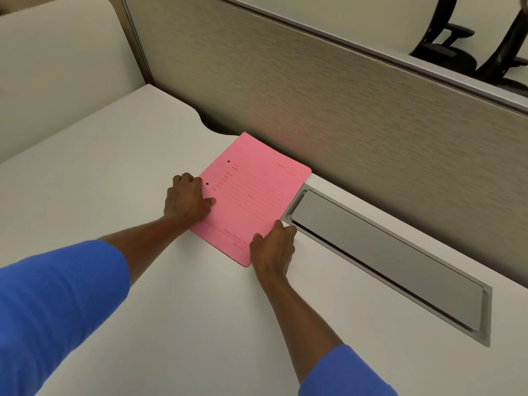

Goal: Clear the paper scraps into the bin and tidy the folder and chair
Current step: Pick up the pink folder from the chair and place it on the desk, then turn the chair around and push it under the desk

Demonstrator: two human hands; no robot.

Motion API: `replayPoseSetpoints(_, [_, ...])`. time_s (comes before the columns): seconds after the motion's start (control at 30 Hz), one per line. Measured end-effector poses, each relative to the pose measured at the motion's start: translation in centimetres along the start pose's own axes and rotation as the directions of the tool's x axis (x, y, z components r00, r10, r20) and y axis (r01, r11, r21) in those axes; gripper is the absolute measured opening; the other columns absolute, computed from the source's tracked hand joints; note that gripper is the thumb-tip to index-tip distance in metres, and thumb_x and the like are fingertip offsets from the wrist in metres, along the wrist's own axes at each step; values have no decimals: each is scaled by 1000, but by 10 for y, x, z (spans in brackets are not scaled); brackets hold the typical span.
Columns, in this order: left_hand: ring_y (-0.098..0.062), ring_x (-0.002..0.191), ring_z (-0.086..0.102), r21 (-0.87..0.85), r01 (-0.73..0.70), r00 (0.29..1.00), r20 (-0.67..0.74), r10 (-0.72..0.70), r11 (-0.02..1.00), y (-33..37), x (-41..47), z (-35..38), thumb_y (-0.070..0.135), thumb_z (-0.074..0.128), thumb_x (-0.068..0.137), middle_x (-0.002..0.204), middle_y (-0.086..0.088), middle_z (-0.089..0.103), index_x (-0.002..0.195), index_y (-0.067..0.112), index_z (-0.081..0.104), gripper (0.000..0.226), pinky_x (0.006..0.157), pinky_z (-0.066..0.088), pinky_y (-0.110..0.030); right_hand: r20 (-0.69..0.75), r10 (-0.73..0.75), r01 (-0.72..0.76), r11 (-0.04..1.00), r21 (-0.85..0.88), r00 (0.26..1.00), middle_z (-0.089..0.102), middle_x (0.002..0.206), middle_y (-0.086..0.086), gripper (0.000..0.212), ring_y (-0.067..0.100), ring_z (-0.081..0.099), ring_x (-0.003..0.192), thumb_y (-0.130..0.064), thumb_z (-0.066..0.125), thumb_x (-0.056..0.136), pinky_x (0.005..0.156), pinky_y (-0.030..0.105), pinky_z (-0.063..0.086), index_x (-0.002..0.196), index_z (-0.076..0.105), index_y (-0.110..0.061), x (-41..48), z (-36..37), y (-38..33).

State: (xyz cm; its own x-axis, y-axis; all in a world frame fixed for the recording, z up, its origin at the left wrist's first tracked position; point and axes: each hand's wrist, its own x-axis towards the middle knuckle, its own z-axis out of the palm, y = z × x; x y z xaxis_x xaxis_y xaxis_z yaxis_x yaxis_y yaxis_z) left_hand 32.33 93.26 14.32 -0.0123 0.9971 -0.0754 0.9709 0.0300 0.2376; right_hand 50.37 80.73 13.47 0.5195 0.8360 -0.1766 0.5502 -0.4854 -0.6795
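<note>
A pink paper folder (251,192) lies flat and closed on the white desk (114,172), its far corner near the partition. My left hand (187,197) rests on the folder's left edge with the thumb pressed on the cover. My right hand (274,245) holds the folder's near right corner, fingertips on the cover. Both sleeves are blue. No paper scraps, bin or nearby chair are in view.
A grey cable-tray lid (388,252) is set into the desk just right of the folder. A beige fabric partition (343,104) runs along the desk's far side. Black office chairs (457,44) stand beyond it at the top right.
</note>
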Motion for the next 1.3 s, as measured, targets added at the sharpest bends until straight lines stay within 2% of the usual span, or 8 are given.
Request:
replayPoseSetpoints(0.27, [-37,131,51,1,-3,1000,1,3,1000,1,-4,2,46,74,91,136,-15,60,135,8,60,60,102,52,-54,12,-41,41,999,-25,999,51,130,12,34,29,68,114,-18,70,100,102,42,60,130,59,-10,-2,2,4])
replayPoseSetpoints(0.5, [-45,144,44,-33,87,992,-91,-89,996,-4,-41,-16,49,69,95,160,-26,38,151,-2,41,81,118,38,-56,9,-26,25,999,35,1000,51,129,10,48,26,65,114,-23,73,97,96,36,56,139,53,-12,-20,-5,19])
replayPoseSetpoints(0.6, [-45,132,52,-70,120,982,-139,-128,990,-18,-79,-27,47,69,96,144,-25,50,141,-2,51,70,108,46,-56,22,-9,9,1000,-2,1000,53,134,7,52,25,64,117,-27,74,95,99,38,54,140,51,-17,-39,-12,29])
replayPoseSetpoints(0.73, [-35,109,64,-35,115,990,-73,-118,993,-55,-144,-37,45,68,96,109,-8,70,104,14,72,33,83,53,-43,54,19,-16,999,-49,998,56,129,-1,43,23,66,115,-29,70,95,95,39,53,135,54,-25,-75,-24,43])
replayPoseSetpoints(0.9, [-21,66,63,66,175,980,86,-180,982,-112,-226,-44,53,61,97,68,9,61,72,22,57,40,59,43,-29,91,81,-75,995,-61,993,61,115,-9,27,12,62,98,-29,69,93,86,31,48,119,63,-31,-124,-37,60])
replayPoseSetpoints(1.03, [-17,76,67,-28,191,964,194,-182,981,-145,-298,-57,50,64,96,76,12,66,79,23,63,32,68,54,-31,128,108,-99,992,-73,986,66,107,-11,21,11,58,92,-29,71,91,81,31,44,111,66,-33,-172,-46,72])
replayPoseSetpoints(1.17, [-12,80,68,-58,194,947,273,-171,979,-167,-370,-67,52,61,99,83,11,69,84,26,64,30,75,59,-32,207,96,-94,995,-17,974,71,100,-13,17,14,67,98,-28,73,91,86,34,52,106,69,-34,-232,-51,84])
replayPoseSetpoints(1.3, [-7,76,66,-86,170,941,310,-136,982,-187,-443,-70,52,58,101,82,10,68,86,27,64,30,74,58,-28,277,22,-41,997,63,961,77,85,-11,13,11,72,83,-24,75,92,80,34,58,101,75,-33,-301,-57,97])
